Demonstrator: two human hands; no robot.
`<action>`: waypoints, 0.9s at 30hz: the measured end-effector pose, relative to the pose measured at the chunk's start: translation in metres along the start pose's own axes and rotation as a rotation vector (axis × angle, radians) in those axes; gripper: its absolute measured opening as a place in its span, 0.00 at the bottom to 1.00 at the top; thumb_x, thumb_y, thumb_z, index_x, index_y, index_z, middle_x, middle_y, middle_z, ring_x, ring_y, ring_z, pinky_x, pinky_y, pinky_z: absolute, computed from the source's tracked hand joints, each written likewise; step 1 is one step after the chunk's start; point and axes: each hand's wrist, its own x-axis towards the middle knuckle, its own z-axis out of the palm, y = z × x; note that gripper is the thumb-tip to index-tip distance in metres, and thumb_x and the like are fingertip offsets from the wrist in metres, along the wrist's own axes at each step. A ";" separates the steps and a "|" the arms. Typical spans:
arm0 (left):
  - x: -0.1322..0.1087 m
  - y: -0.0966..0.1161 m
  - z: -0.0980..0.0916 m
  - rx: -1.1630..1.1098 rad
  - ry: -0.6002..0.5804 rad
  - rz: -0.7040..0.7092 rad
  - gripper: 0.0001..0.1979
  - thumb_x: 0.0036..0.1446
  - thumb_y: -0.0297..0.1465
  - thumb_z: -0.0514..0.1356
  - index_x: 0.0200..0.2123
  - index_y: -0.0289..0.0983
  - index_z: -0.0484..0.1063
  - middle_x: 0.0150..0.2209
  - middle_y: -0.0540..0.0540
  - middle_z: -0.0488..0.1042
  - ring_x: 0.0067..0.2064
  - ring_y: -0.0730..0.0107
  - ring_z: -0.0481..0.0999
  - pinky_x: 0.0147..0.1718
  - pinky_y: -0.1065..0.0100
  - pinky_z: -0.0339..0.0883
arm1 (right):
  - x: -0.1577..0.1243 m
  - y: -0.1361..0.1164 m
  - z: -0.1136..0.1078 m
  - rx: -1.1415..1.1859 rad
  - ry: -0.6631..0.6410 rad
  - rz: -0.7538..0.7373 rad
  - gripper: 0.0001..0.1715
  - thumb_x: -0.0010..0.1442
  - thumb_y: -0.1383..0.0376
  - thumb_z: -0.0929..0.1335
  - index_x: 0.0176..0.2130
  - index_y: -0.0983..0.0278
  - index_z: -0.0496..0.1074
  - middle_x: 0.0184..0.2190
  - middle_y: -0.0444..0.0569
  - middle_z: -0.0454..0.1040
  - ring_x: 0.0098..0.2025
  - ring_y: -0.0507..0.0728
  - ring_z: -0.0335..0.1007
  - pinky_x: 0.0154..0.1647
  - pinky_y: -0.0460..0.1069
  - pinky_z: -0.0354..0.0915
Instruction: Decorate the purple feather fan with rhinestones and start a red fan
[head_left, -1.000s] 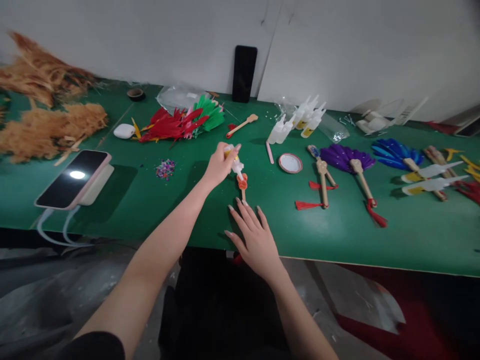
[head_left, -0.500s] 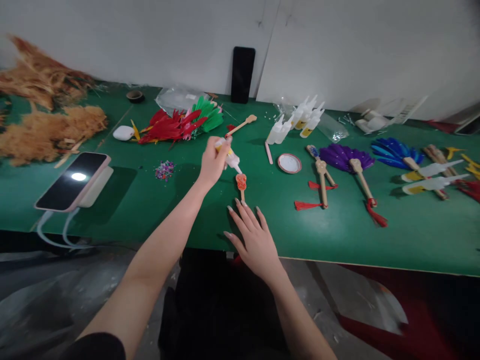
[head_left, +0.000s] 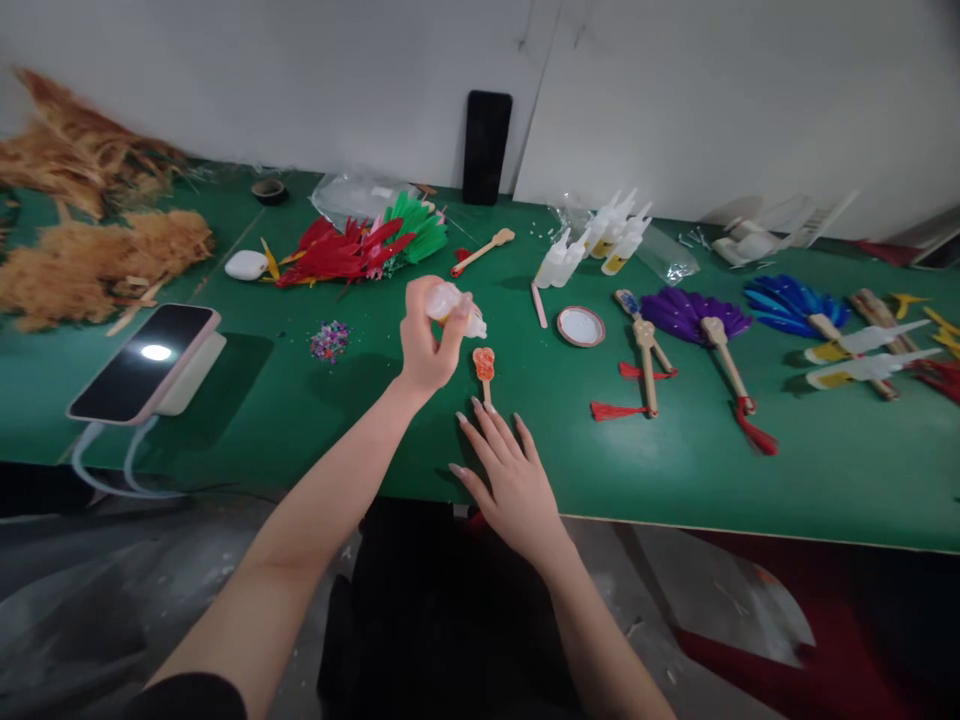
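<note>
My left hand is closed around a small translucent glue bottle, tipped with its nozzle end to the right. Just below that nozzle end lies a wooden fan handle, its rounded head covered in shiny orange-red. The bottle appears to be above the head and apart from it. My right hand lies flat with fingers spread, its fingertips over the lower end of the handle, which they hide. Left of my left hand is a small heap of coloured sequins.
Red feathers, green feathers and a bare wooden handle lie behind. To the right are upright glue bottles, a round white lid and a purple feather fan. A phone on a power bank sits left.
My left hand has drawn the glue bottle back and up, off the orange-red head, and tilted it flatter. My right hand stays in place.
</note>
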 end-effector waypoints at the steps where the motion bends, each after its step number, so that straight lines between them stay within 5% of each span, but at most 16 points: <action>1: 0.000 0.000 0.000 0.002 -0.029 -0.015 0.14 0.61 0.42 0.54 0.43 0.40 0.61 0.34 0.46 0.74 0.34 0.70 0.76 0.33 0.70 0.66 | 0.000 0.000 0.000 -0.001 0.000 0.000 0.32 0.68 0.54 0.55 0.66 0.62 0.51 0.69 0.49 0.46 0.70 0.57 0.41 0.68 0.62 0.45; 5: 0.002 -0.005 0.001 0.079 -0.259 -0.041 0.15 0.56 0.42 0.59 0.39 0.39 0.62 0.28 0.49 0.72 0.26 0.73 0.72 0.25 0.72 0.61 | 0.000 -0.001 0.000 0.002 0.009 0.004 0.32 0.68 0.54 0.55 0.66 0.62 0.50 0.69 0.49 0.46 0.70 0.58 0.42 0.68 0.62 0.46; 11: 0.016 -0.012 0.001 -0.228 0.180 -0.155 0.14 0.62 0.46 0.51 0.40 0.42 0.58 0.28 0.50 0.74 0.30 0.70 0.76 0.24 0.71 0.62 | 0.000 -0.001 0.000 -0.013 -0.007 0.005 0.32 0.68 0.54 0.55 0.66 0.63 0.51 0.69 0.48 0.45 0.70 0.57 0.41 0.68 0.62 0.45; 18: 0.034 -0.026 -0.013 -0.366 0.161 -0.494 0.17 0.66 0.45 0.43 0.49 0.42 0.59 0.34 0.46 0.74 0.35 0.71 0.76 0.28 0.71 0.69 | -0.001 0.000 0.000 -0.001 0.017 -0.002 0.32 0.68 0.54 0.55 0.66 0.62 0.51 0.69 0.49 0.46 0.70 0.57 0.42 0.68 0.62 0.46; 22: 0.046 -0.035 -0.037 -0.461 0.271 -0.393 0.22 0.62 0.52 0.46 0.49 0.45 0.64 0.38 0.46 0.74 0.36 0.72 0.76 0.33 0.71 0.72 | -0.001 0.000 0.000 0.010 0.026 -0.003 0.31 0.68 0.55 0.56 0.66 0.61 0.50 0.69 0.49 0.47 0.70 0.57 0.42 0.68 0.62 0.46; 27: 0.049 -0.035 -0.049 -0.578 0.244 -0.363 0.19 0.59 0.50 0.54 0.47 0.44 0.67 0.39 0.46 0.75 0.37 0.72 0.78 0.39 0.69 0.74 | -0.001 -0.001 0.001 0.023 0.034 -0.001 0.32 0.68 0.55 0.56 0.67 0.61 0.50 0.69 0.48 0.48 0.70 0.57 0.42 0.68 0.62 0.45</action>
